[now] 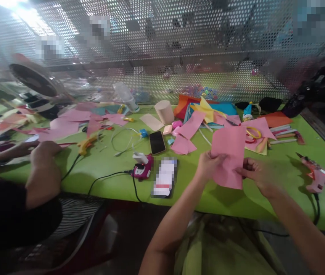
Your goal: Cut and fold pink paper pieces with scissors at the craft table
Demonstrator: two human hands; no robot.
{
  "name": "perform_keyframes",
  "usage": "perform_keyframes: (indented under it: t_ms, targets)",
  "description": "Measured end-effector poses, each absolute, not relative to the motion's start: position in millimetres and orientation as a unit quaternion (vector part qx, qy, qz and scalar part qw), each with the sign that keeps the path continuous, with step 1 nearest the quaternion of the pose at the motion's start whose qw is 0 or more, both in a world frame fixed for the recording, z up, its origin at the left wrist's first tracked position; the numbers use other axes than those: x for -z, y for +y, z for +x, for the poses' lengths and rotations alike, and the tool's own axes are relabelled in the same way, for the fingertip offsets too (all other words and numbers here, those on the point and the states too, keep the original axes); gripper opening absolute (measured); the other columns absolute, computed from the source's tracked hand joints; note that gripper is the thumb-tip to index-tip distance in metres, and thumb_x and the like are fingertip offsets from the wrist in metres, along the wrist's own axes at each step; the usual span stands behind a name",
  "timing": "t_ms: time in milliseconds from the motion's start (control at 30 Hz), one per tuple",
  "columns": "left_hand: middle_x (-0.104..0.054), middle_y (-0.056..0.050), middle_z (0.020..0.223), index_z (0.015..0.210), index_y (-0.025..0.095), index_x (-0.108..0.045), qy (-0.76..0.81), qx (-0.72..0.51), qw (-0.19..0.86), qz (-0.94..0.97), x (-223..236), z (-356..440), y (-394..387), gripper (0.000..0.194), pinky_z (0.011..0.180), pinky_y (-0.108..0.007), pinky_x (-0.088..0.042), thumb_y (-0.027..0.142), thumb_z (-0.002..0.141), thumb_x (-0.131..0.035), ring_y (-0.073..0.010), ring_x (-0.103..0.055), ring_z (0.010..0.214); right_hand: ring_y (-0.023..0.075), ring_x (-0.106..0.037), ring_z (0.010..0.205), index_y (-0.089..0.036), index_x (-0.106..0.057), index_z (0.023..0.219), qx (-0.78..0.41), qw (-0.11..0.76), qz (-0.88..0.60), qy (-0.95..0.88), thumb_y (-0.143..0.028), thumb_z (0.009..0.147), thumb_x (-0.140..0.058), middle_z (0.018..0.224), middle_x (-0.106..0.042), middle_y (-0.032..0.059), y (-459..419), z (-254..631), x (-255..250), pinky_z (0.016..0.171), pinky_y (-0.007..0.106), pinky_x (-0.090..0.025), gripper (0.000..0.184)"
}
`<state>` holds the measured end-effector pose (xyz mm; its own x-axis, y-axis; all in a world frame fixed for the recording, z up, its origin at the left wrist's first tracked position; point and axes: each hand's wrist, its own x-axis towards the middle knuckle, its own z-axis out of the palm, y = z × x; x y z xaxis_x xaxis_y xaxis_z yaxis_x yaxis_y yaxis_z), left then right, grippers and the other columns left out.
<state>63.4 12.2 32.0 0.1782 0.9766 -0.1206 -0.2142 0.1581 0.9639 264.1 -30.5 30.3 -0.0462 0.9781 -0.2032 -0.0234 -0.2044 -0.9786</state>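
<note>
A sheet of pink paper (pixel 229 147) is held up above the green table between both hands. My left hand (pixel 209 164) pinches its left edge, thumb across the front. On the opposite edge, lower down, my right hand (pixel 251 171) grips it with the thumb in front and the fingers curled behind. Just beyond the sheet, scissors with yellow handles (pixel 253 133) lie on pink scraps. A phone with a lit screen (pixel 164 177) rests left of my left hand, and a pink glue gun (pixel 318 175) lies to the right of my right hand.
A co-worker's arms (pixel 44 164) rest on the table at the left, near a yellow glue gun (pixel 86 145). A purple power socket (pixel 143 168) trails black cables along the front edge. A dark phone (pixel 157 142), a paper roll (pixel 164 112) and a fan (pixel 33 78) stand farther back.
</note>
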Motion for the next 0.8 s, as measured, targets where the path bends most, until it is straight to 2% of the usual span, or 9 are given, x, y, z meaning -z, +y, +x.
perform_keyframes:
  t_ms: [200, 333, 500, 633, 733, 800]
  targets:
    - [-0.078, -0.012, 0.086, 0.084, 0.011, -0.079, 0.421, -0.445, 0.646, 0.456, -37, 63, 8, 0.044, 0.064, -0.029, -0.05, 0.051, 0.069, -0.089, -0.0186, -0.066, 0.069, 0.0174, -0.064, 0.07, -0.024, -0.08, 0.098, -0.523, 0.484, -0.525, -0.466, -0.048, 0.074, -0.09, 0.084, -0.077, 0.0038, -23, 271, -38, 0.063, 0.031, -0.052, 0.035]
    - [-0.074, -0.009, 0.083, 0.086, 0.012, -0.075, 0.425, -0.432, 0.653, 0.454, -42, 58, 7, 0.044, 0.061, -0.026, -0.046, 0.055, 0.077, -0.082, -0.0165, -0.063, 0.068, 0.0176, -0.063, 0.066, -0.023, -0.078, 0.092, -0.513, 0.503, -0.533, -0.446, -0.045, 0.072, -0.091, 0.079, -0.076, 0.0031, -19, 273, -36, 0.059, 0.031, -0.051, 0.032]
    - [-0.07, -0.004, 0.081, 0.087, 0.014, -0.073, 0.41, -0.44, 0.658, 0.453, -38, 53, 10, 0.034, 0.063, -0.025, -0.043, 0.046, 0.077, -0.08, -0.0144, -0.059, 0.068, 0.0176, -0.062, 0.067, -0.026, -0.077, 0.105, -0.511, 0.536, -0.523, -0.421, -0.039, 0.071, -0.092, 0.082, -0.076, 0.0016, -19, 270, -30, 0.058, 0.03, -0.047, 0.039]
    - [-0.072, -0.005, 0.091, 0.095, 0.015, -0.076, 0.369, -0.452, 0.701, 0.411, -34, 50, 13, 0.032, 0.072, -0.026, -0.046, 0.036, 0.072, -0.083, -0.0156, -0.062, 0.078, 0.0162, -0.058, 0.063, -0.028, -0.078, 0.087, -0.523, 0.566, -0.501, -0.394, -0.034, 0.069, -0.092, 0.075, -0.073, -0.0012, -21, 265, -37, 0.058, 0.03, -0.044, 0.023]
    - [-0.07, -0.003, 0.088, 0.098, 0.017, -0.077, 0.333, -0.451, 0.725, 0.4, -34, 47, 13, 0.028, 0.065, -0.022, -0.041, 0.031, 0.073, -0.079, -0.012, -0.057, 0.072, 0.0166, -0.061, 0.066, -0.028, -0.08, 0.08, -0.543, 0.571, -0.492, -0.368, -0.033, 0.067, -0.091, 0.078, -0.074, -0.0003, -23, 261, -46, 0.059, 0.031, -0.044, 0.018]
    - [-0.067, -0.002, 0.083, 0.093, 0.017, -0.076, 0.328, -0.453, 0.725, 0.402, -36, 46, 13, 0.021, 0.059, -0.021, -0.035, 0.028, 0.075, -0.076, -0.0096, -0.051, 0.065, 0.0166, -0.061, 0.066, -0.027, -0.081, 0.08, -0.553, 0.567, -0.496, -0.356, -0.033, 0.067, -0.09, 0.08, -0.075, 0.0007, -24, 259, -51, 0.057, 0.03, -0.043, 0.017]
